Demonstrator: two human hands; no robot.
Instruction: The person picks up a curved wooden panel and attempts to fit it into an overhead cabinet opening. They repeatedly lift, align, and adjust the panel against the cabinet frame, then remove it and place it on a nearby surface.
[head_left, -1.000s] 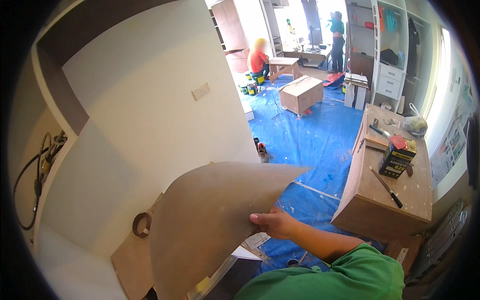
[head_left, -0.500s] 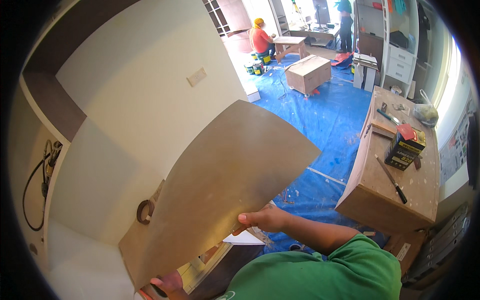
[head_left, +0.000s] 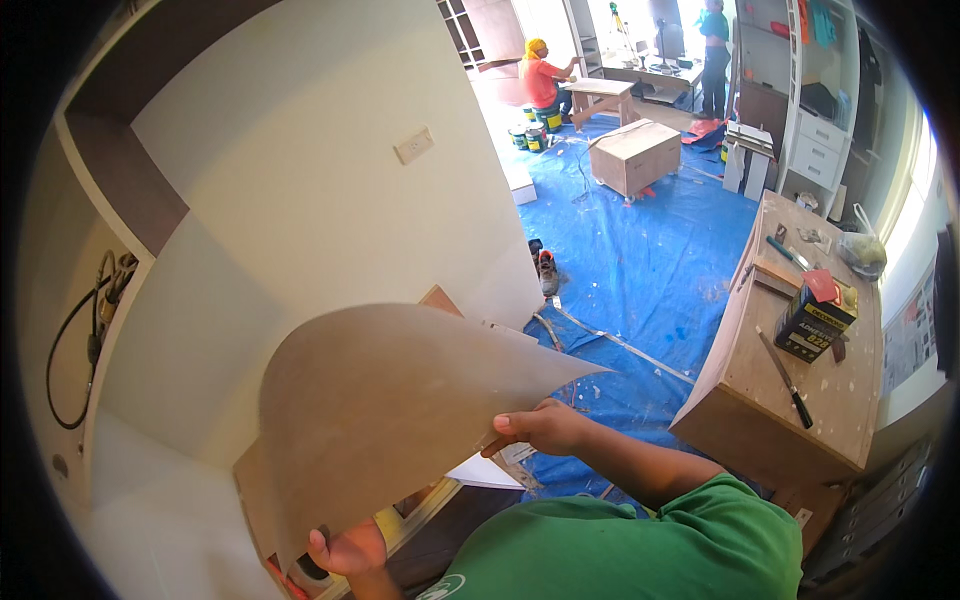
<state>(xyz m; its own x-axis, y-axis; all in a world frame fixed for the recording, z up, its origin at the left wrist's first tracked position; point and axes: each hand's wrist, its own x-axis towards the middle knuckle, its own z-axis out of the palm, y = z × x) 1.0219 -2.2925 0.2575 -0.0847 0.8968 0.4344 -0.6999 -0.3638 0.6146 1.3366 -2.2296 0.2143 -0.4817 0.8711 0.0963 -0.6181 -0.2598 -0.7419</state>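
A thin, flexible brown laminate sheet (head_left: 385,385) is held up in front of me, bowed into a curve. My right hand (head_left: 540,428) pinches its near edge on the right, thumb on top and fingers underneath. At the sheet's near left end is my left hand (head_left: 350,548), its thumb against the edge and its other fingers mostly hidden. The sheet's far right corner tapers out over the blue floor covering. Beneath the sheet, part of a white and dark cabinet piece shows, and the rest is hidden.
On the right, a wooden cabinet (head_left: 720,420) carries an adhesive can (head_left: 812,325), a black-handled knife (head_left: 787,380) and a plastic bag (head_left: 862,250). A pale wall (head_left: 340,190) stands close on the left. Blue sheeting (head_left: 650,250) covers the floor; a wooden box (head_left: 635,158) and two people are farther off.
The sheet has been lowered, its far edge dropping toward me and bowing more. My left hand has risen a little and moved right. A pair of shoes by the wall has come into view.
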